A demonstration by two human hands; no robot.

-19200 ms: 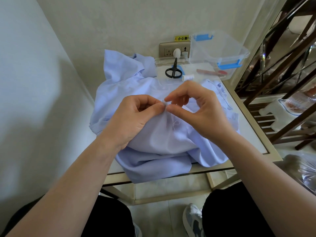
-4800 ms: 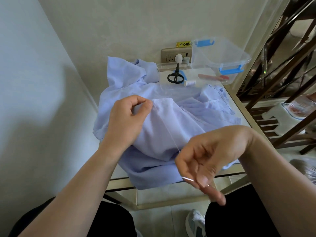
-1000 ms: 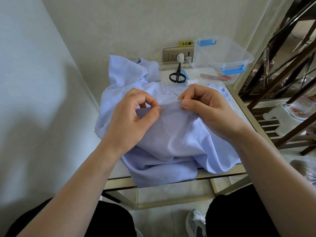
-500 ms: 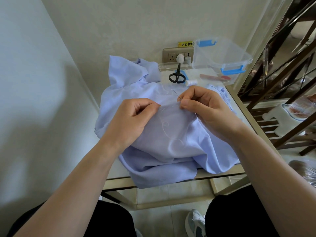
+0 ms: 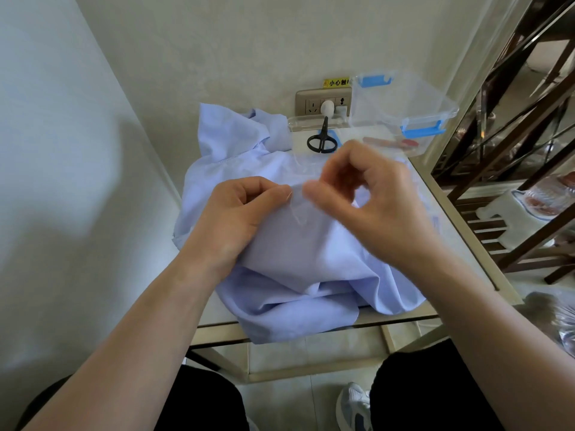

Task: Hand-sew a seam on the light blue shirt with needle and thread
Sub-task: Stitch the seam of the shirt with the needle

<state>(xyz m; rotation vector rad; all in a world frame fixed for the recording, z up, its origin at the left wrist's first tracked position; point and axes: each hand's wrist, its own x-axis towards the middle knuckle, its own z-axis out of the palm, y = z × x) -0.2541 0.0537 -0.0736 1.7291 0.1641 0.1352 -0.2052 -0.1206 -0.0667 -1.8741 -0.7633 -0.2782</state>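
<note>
The light blue shirt [image 5: 295, 262] lies bunched on the small table [image 5: 463, 231]. My left hand [image 5: 236, 219] pinches a raised fold of the shirt between thumb and forefinger. A thin glint, probably the needle [image 5: 290, 197], shows at my left thumb tip. My right hand [image 5: 379, 206] is blurred just right of the fold, fingers curled, thumb tip close to the fold. Whether it holds the needle is unclear. A loose loop of pale thread [image 5: 297, 216] lies on the cloth below the fold.
Black scissors [image 5: 322, 141] lie at the back of the table beside a clear plastic box [image 5: 401, 110] with blue clips. A wall socket [image 5: 314, 102] is behind them. A dark wooden rack [image 5: 513, 157] stands close on the right; walls close in on the left and back.
My right hand has lifted from the fold and opened its grip shape, now blurred in motion. The needle no longer sticks up above its fingers. My left hand keeps its pinch.
</note>
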